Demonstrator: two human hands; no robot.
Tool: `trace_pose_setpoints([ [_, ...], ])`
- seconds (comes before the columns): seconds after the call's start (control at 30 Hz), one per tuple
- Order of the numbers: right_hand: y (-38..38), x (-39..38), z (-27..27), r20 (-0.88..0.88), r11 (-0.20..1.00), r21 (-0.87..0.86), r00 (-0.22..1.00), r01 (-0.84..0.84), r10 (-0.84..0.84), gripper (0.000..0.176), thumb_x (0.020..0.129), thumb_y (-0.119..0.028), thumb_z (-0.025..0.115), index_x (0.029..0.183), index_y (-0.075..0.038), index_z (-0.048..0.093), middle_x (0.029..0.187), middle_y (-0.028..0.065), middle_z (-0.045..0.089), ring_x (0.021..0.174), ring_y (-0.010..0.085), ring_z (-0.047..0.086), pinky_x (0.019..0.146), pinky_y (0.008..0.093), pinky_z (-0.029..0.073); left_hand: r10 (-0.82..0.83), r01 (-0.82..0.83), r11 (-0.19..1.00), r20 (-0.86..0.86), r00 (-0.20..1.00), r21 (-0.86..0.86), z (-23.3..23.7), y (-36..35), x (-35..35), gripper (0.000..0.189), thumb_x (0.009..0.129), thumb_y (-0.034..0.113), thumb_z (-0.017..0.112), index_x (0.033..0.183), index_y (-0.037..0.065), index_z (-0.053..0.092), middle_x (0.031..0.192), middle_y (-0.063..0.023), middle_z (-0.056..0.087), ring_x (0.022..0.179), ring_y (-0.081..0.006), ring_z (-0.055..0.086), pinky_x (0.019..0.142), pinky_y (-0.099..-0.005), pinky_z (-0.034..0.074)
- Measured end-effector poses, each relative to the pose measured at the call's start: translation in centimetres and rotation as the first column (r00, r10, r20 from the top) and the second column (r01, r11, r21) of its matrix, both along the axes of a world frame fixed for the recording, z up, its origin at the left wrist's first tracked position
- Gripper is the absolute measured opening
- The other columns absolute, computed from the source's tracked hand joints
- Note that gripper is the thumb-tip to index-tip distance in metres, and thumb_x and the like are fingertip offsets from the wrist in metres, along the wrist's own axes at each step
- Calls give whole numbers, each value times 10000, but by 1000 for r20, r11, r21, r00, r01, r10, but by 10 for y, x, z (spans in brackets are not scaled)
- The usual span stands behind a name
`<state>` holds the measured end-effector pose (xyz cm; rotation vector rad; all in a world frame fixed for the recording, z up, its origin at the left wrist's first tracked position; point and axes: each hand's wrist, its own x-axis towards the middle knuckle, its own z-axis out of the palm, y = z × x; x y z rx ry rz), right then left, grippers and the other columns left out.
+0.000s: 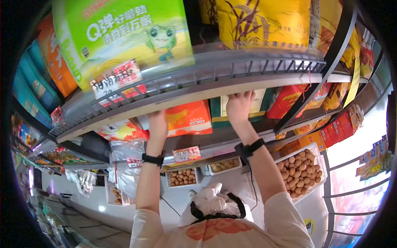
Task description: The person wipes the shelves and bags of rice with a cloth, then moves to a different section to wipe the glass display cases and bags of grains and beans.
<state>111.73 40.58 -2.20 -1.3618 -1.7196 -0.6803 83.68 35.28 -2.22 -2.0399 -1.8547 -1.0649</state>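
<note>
On the lower shelf (264, 124), an orange-red package (192, 118) sits beside the left hand (158, 121) and a green-and-cream box (258, 101) behind the right hand (239, 108) (whether either hand's fingers grip anything, I cannot tell).

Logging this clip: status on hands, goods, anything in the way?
Left hand by the orange pack, grip hidden. Right hand before the green-and-cream pack, grip unclear. Upper shelf edge close above both.
</note>
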Motion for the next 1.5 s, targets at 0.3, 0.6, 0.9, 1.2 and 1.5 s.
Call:
trace_pose_setpoints([
  [0.3,-63,-17,-98,166,961,-272,981,-47,95,593,725,-40,552,1283,-237,520,1442,56,339,1229,301,390,965,463,352,-276,231,957,-309,910,-174,-100,-20,19,445,773,29,506,1193,171,545,990,-85,474,1041,-285,477,1079,-600,178],
  [0.6,-13,-15,-26,58,980,-133,986,-150,159,484,738,26,508,1179,-156,590,1351,133,434,1267,341,379,1020,474,348,-172,209,976,-358,918,68,-23,23,29,444,768,76,543,1210,114,530,1189,-129,517,1127,-309,480,1008,-549,300],
  [0.9,18,-33,10,-129,958,-263,988,-112,80,224,730,-152,605,925,-47,641,836,139,635,865,352,589,771,439,463,-200,144,977,-437,877,-158,-44,77,53,374,802,96,546,1174,122,566,1191,-139,530,1117,-340,491,932,-514,387],
  [1.2,-38,-22,-77,110,908,-334,946,-253,304,455,715,13,559,1155,-105,573,1472,105,230,1340,393,216,1080,539,237,-393,377,919,-370,842,-117,-62,5,61,403,764,72,560,1150,184,594,1055,-76,514,1168,-277,428,1035,-641,169],
  [1.5,-56,16,-72,361,830,-465,791,-307,494,328,724,-78,594,1051,-93,617,1487,92,245,1373,307,206,1098,489,253,-553,450,829,-612,566,-332,-79,2,43,399,805,135,539,1200,179,554,1051,-75,536,1111,-227,492,1092,-509,198],
])
